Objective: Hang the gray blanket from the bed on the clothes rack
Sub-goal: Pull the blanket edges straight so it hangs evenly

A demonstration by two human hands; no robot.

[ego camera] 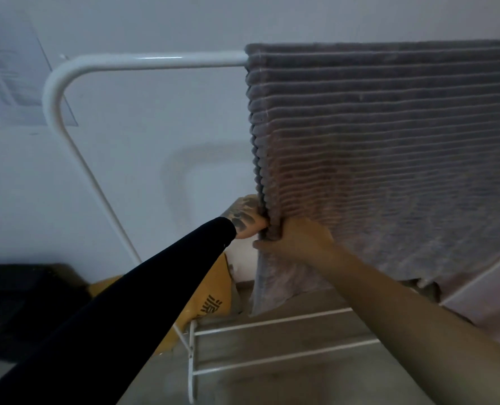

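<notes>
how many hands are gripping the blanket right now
2. The left hand pinches the gray blanket at its left edge near the bottom; the right hand grips the same edge beside it.

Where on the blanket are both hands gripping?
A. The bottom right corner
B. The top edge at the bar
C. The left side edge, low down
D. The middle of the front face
C: the left hand and right hand pinch the left side edge of the blanket low down, well below the rack bar it hangs over.
</notes>
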